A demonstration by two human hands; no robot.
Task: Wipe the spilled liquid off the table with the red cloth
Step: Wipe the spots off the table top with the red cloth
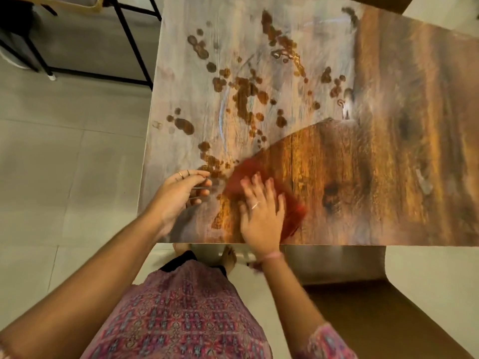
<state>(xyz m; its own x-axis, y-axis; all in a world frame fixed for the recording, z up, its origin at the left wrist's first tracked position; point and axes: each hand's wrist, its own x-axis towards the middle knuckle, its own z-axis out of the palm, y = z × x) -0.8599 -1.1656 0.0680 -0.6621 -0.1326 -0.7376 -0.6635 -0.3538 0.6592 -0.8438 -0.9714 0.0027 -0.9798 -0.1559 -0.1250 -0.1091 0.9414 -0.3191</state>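
Note:
The red cloth (290, 203) lies flat on the wooden table (388, 151) near its front edge, blurred by motion. My right hand (261, 213) presses down on it with fingers spread and straight. Brown spilled liquid (243, 99) covers the left and middle of the tabletop in many drops and puddles, reaching down to the cloth's far left corner. My left hand (181, 193) rests at the table's front left corner, beside the cloth, fingers loosely bent and holding nothing.
A black metal frame (129, 40) stands on the tiled floor at the back left. A brown chair seat (383, 314) sits under the table's front edge at the right. A small pale smear (423, 181) marks the table's right side.

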